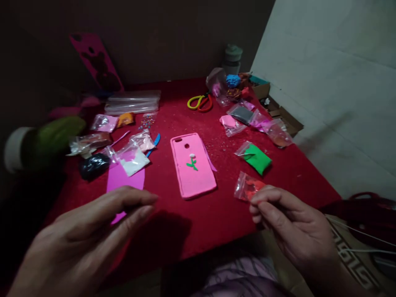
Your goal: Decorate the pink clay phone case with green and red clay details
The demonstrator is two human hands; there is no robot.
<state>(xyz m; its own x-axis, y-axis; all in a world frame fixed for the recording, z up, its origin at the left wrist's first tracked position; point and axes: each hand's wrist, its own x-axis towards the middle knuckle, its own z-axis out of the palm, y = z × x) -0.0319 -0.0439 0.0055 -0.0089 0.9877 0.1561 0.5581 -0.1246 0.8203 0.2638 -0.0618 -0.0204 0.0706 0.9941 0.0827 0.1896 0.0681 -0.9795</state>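
Note:
My left hand [93, 235] hovers over the near left of a red cloth-covered table [198, 218], thumb and forefinger brought together in a pinch; whether anything is between them I cannot see. My right hand [287, 225] is at the near right, fingers curled and pinched close to a small clear bag of red clay [247, 187]. Between the hands lies a pink phone case [193, 165] bearing a small green-stemmed clay flower [192, 162].
Small bags of clay lie around: green [256, 157], black [93, 166], white [133, 159], grey [241, 114]. Scissors with yellow and red handles [200, 102] lie at the back. A pink foam sheet [123, 179] is at the left. A cardboard box [284, 117] sits off the table's right edge.

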